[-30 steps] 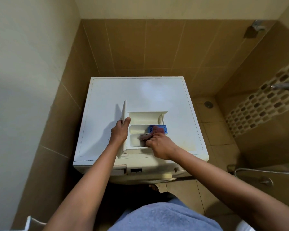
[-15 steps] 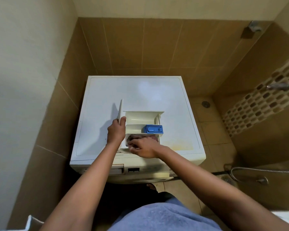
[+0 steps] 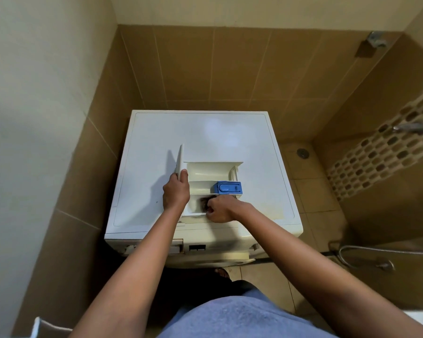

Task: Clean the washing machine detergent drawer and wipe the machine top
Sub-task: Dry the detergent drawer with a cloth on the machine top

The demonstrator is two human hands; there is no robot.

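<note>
- The drawer [image 3: 213, 170] lies on top of the machine [image 3: 205, 132], at frame centre, with its three compartments facing up.
- The left hand [image 3: 175, 191] grips the drawer's upright front panel [image 3: 179, 159], on its left side.
- The right hand [image 3: 221, 208] is curled round a dark cloth [image 3: 204, 202], pressed into the nearest compartment.
- A blue insert [image 3: 226, 187] sits at the right end of the middle compartment, just above the cloth.
- A yellowish stain [image 3: 276, 211] marks the machine top to the right of the drawer.

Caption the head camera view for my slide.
Left hand holds the detergent drawer on the washing machine; right hand presses a cloth inside.
</note>
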